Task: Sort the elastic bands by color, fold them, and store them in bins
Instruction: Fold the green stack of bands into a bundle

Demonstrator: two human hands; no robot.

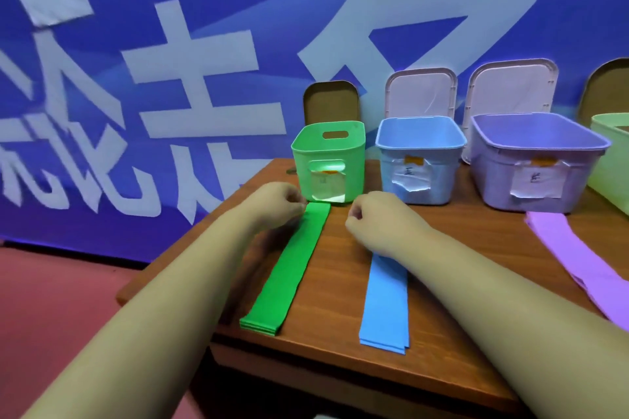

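A stack of green elastic bands lies flat on the wooden table, running from the near edge up to the green bin. My left hand pinches the far left corner of the green bands. My right hand is a closed fist just right of the green bands' far end, over the far end of the blue bands. Purple bands lie at the right. The blue bin and purple bin stand open behind.
Lids lean upright behind the bins against a blue banner wall. A light green bin is cut off at the right edge. The table's left and near edges drop to a reddish floor.
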